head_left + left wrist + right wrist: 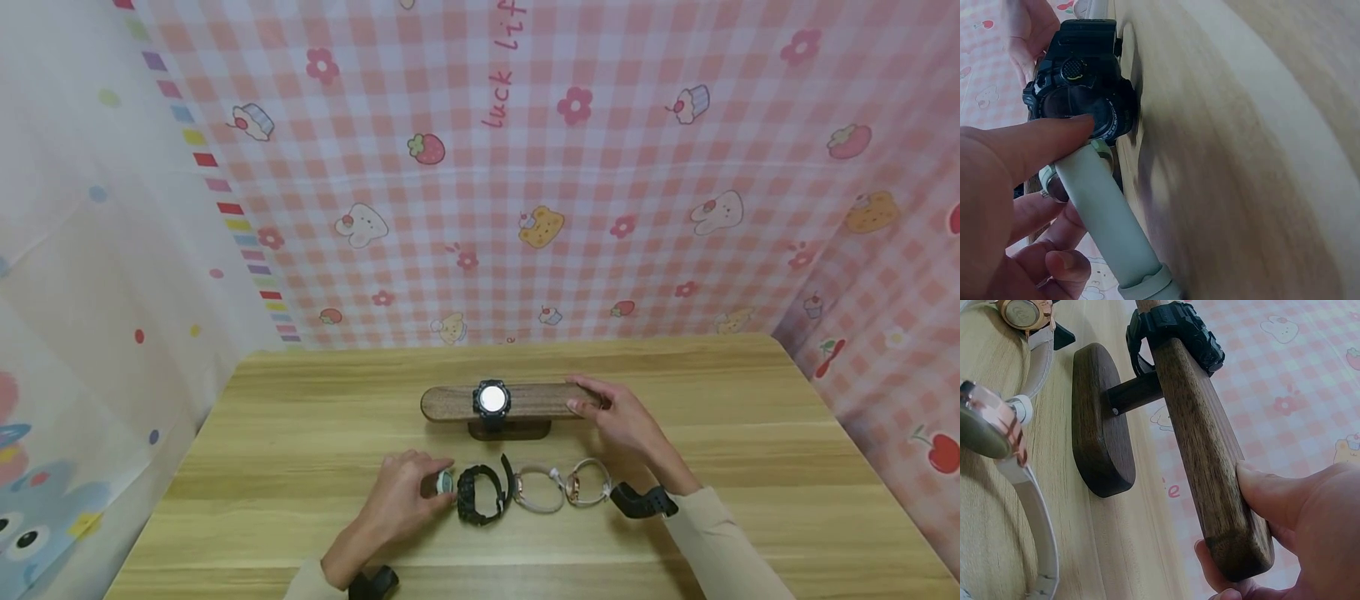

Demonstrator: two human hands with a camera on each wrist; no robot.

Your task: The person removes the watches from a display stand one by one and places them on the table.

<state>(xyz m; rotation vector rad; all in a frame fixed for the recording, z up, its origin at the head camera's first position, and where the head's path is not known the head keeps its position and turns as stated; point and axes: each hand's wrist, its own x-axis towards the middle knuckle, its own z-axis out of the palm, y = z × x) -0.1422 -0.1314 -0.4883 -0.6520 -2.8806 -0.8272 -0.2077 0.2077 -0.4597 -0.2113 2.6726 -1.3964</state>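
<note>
In the head view my left hand pinches a pale green watch between thumb and fingers, just left of a black watch on the table. The left wrist view shows the pale green strap hanging below my fingers. My right hand grips the right end of a dark wooden watch stand, thumb on one face and fingers around the other, as the right wrist view shows. Another black watch is strapped around the bar, left of its middle.
Two watches with pale straps and rose-gold cases, one beside the other, stand in the row to the right of the black watch. The stand's base rests on the wooden table. A checked pink cloth hangs behind.
</note>
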